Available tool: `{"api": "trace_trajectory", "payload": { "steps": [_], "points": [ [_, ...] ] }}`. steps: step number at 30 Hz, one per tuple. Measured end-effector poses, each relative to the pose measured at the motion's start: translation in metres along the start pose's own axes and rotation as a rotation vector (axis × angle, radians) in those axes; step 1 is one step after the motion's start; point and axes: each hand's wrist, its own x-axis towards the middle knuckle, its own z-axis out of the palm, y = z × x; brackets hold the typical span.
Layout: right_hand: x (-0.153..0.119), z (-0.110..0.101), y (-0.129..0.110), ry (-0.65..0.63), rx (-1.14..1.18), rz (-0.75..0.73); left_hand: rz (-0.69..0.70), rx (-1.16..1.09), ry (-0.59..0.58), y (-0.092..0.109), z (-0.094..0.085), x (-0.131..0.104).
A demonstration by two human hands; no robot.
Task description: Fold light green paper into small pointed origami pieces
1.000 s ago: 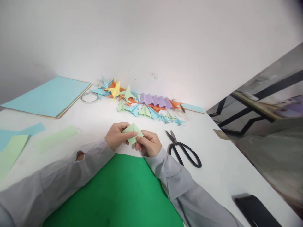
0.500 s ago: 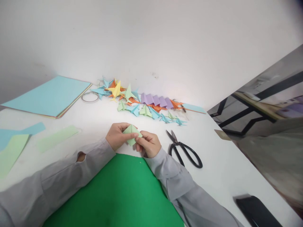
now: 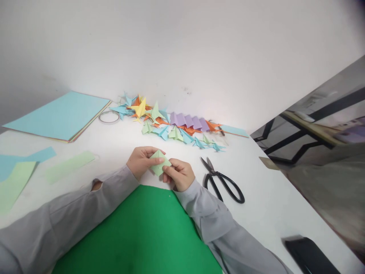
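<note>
White table (image 3: pixel 256 213), left hand (image 3: pixel 140 161), thumb now higher, right hand (image 3: pixel 182 176), pinching paper (image 3: pixel 158 170)

2 hands (image 3: pixel 161 169) gripping 1 folded green paper (image 3: pixel 158 153), black-handled scissors (image 3: pixel 211 172) lying open nearby on the white table (image 3: pixel 256 190).

No lettering, label, brand, number or sign can be read on anything here.
</note>
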Motion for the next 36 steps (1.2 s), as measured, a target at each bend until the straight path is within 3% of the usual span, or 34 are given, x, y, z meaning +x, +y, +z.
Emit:
{"api": "trace_trajectory", "payload": {
  "steps": [10, 26, 36],
  "points": [
    [-0.0001, -0.0020, 0.0003, -0.010, 0.008, -0.012, -0.046, -0.063, -0.019, 0.0027, 0.0005, -0.0012],
    [0.0005, 0.0018, 0.0025, 0.046, 0.001, -0.012, 0.111, 0.099, 0.018, -0.0023, 0.0005, 0.0003],
    [0.0038, -0.0038, 0.0059, -0.064, 0.067, 0.034, 0.014, 0.005, 0.077, -0.0020, 0.0008, 0.0008]
  ]
}}
